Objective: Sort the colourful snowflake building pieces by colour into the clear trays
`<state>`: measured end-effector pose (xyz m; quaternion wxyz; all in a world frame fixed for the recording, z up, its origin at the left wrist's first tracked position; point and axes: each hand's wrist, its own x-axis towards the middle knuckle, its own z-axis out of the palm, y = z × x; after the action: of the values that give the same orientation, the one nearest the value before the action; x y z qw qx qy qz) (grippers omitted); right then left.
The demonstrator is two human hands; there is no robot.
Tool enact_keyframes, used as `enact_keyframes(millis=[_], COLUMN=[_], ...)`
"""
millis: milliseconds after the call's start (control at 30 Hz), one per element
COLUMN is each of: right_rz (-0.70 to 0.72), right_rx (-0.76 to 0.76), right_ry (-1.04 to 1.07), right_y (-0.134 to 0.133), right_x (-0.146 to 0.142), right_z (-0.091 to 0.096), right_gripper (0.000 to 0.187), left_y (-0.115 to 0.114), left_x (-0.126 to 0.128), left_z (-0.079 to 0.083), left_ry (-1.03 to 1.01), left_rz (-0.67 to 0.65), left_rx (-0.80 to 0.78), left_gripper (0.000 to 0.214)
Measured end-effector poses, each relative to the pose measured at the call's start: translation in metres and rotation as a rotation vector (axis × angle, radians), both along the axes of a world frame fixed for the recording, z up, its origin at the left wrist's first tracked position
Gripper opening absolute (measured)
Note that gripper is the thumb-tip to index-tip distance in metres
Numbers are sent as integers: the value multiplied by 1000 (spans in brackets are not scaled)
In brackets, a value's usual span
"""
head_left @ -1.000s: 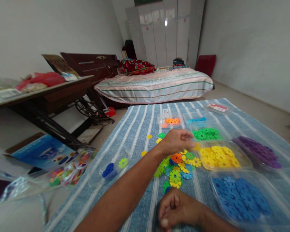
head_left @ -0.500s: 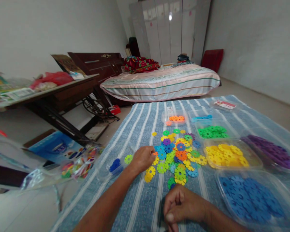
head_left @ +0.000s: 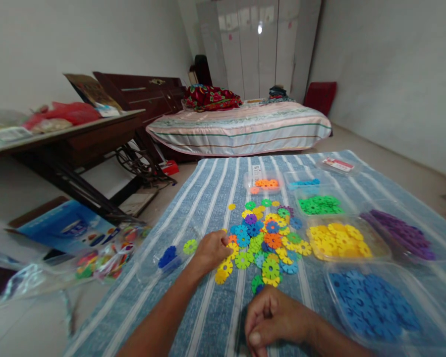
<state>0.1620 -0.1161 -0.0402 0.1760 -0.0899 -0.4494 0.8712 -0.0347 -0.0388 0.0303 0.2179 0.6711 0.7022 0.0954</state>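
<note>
My left hand [head_left: 214, 249] is at the left edge of a loose pile of colored notched plastic discs [head_left: 262, 243]. Its fingers are curled together, and whatever they may hold is hidden. An orange disc and yellow discs lie right beside its fingertips. Low in front of the pile, my right hand [head_left: 277, 317] rests with bent fingers and the thumb against them; I cannot make out anything inside. A green disc [head_left: 256, 284] lies just beyond its knuckles. Left of my left hand, a clear container [head_left: 143, 263] has dark blue discs [head_left: 167, 257] and a lime green disc [head_left: 190, 246].
On the right stand clear boxes of blue discs [head_left: 371, 302], yellow discs [head_left: 338, 240], purple discs [head_left: 399, 233] and green discs [head_left: 319, 205]. Farther back are boxes of orange discs [head_left: 266, 184] and light blue discs [head_left: 305, 183]. A striped cloth [head_left: 182, 310] covers the table.
My left hand has drawn back slightly to the left, and the orange disc by its fingertips shows more fully. My right hand stays nearly in place. The whole view has shifted a little.
</note>
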Motion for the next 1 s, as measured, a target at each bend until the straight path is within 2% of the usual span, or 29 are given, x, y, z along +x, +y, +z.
enact_keyframes(millis=[100, 200, 300, 400, 467, 567, 700, 833, 900, 1000], right_rz=[-7, -9, -13, -13, -19, -21, -1, 2, 3, -1], right_rx=[6, -10, -26, -38, -42, -40, -38, -43, -40, -32], right_ry=[-9, 5, 24, 26, 24, 32, 49, 70, 78, 82], right_y=[1, 2, 2, 1, 0, -1, -2, -2, -2, -3], right_x=[0, 0, 0, -1, -1, -1, -1, 0, 0, 1], right_z=[-2, -1, 1, 3, 2, -1, -1, 4, 5, 5], right_gripper=[39, 37, 36, 38, 38, 38, 37, 35, 34, 31], left_y=[2, 7, 14, 21, 23, 23, 10, -15, -30, -47], left_x=[-2, 15, 55, 101, 121, 120, 76, 26, 10, -3], left_z=[6, 17, 32, 49, 58, 62, 50, 36, 30, 20], left_ry=[-255, -436, -596, -865, -956, -854, -581, -161, 4, 144], left_rz=[1, -18, -57, -124, -163, -154, -118, -120, -113, -88], left_rx=[-26, -60, -84, -94, -80, -1, 26, 24, -10, -46], left_gripper=[9, 12, 11, 14, 17, 9, 6, 12, 10, 8])
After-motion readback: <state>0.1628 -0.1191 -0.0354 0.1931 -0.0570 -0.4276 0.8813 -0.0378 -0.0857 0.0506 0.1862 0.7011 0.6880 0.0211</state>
